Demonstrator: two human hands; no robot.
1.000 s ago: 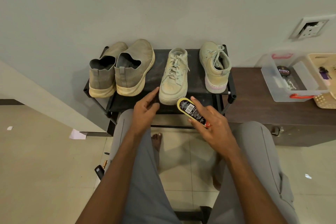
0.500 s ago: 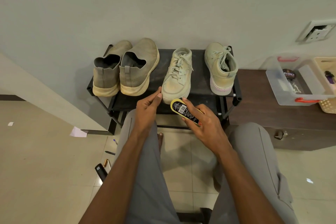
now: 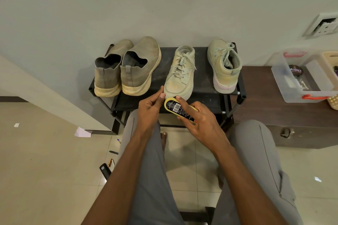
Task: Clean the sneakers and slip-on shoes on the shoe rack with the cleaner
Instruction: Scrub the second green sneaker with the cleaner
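The right hand grips a flat yellow-edged cleaner applicator at the toe of a dusty pale lace-up sneaker on the black shoe rack — the left hand touches the toe, fingers straight. Pressed hard, the unheld sneaker may slide back.

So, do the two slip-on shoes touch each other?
Touching. The head view shows the left slip-on pressed against the right slip-on along their sides, no gap at the heels.

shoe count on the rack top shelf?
4. Two slip-ons at left, touching each other; one sneaker mid-shelf, toe towards the hands; one sneaker at right, heel forward. The lower shelf is mostly hidden.
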